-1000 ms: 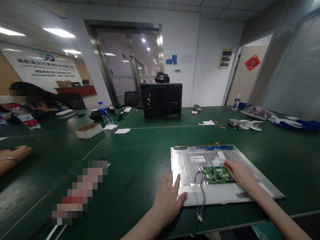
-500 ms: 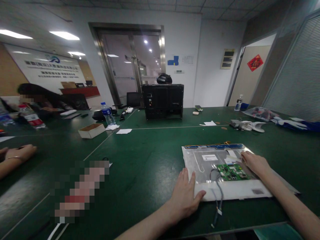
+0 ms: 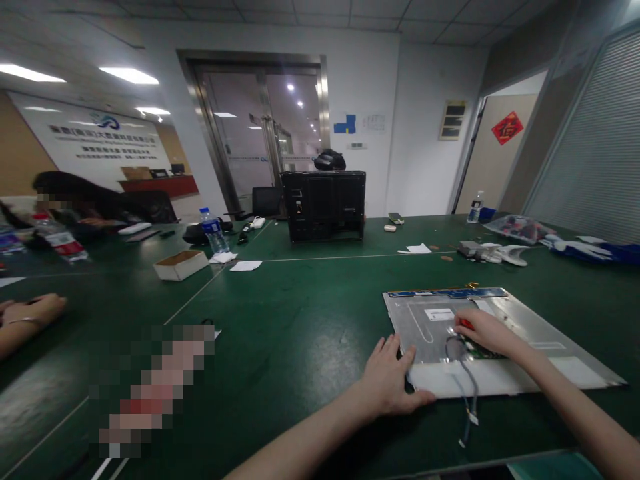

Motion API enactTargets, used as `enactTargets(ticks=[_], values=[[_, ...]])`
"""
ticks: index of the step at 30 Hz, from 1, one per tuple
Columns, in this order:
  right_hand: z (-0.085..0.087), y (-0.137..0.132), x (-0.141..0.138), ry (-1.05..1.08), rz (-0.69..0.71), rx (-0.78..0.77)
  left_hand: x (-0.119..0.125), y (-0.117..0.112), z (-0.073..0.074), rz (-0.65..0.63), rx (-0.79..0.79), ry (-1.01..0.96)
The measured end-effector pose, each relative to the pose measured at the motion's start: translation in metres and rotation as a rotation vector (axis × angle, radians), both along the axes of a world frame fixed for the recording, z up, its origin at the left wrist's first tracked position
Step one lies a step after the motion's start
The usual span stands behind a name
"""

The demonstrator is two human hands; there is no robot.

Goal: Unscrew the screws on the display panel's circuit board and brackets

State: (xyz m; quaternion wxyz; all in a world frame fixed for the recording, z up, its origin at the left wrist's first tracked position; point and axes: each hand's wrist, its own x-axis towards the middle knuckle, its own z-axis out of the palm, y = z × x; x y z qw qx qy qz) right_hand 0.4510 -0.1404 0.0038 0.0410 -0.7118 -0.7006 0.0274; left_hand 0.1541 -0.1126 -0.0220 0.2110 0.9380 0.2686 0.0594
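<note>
A flat display panel [image 3: 417, 313] lies back side up on the green table in front of me, with a white strip along its near edge. My left hand [image 3: 390, 377] rests at the panel's left near corner, fingers apart and thumb over the white strip. Over the green circuit board [image 3: 483, 350], my right hand [image 3: 487, 331] is closed on a small red object [image 3: 467, 324], its kind mostly hidden by the fingers. Dark cables [image 3: 467, 373] run from the board over the near edge onto the table.
A black monitor-like case [image 3: 324, 207] stands at the back. Left of it are a water bottle [image 3: 213, 230] and an open small box [image 3: 181, 265]. Gloves [image 3: 505, 253] lie at right. Another person's hand [image 3: 37, 310] rests at far left; a blurred-out item [image 3: 163, 380] lies nearer.
The panel has shifted to the right, my left hand with it. My right hand has moved left over the circuit board, and a red object now shows in it.
</note>
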Motion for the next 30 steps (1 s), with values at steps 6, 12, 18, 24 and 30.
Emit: enactTargets(ticks=[6, 12, 18, 24, 30], values=[[0.004, 0.0, 0.0, -0.029, -0.025, 0.026, 0.017, 0.0, 0.001, -0.002, 0.012, 0.011], [0.006, 0.002, 0.0, -0.026, -0.051, 0.011, 0.041, 0.0, -0.003, -0.019, 0.002, -0.004], [0.006, -0.02, 0.033, 0.059, -0.11, 0.007, 0.068, 0.003, -0.007, -0.029, 0.014, -0.023], [-0.018, -0.052, 0.079, 0.154, -0.172, 0.036, 0.092, 0.004, -0.007, -0.058, -0.026, -0.046], [-0.039, -0.061, 0.1, 0.207, -0.16, 0.159, 0.098, 0.01, -0.008, -0.087, -0.061, -0.071]])
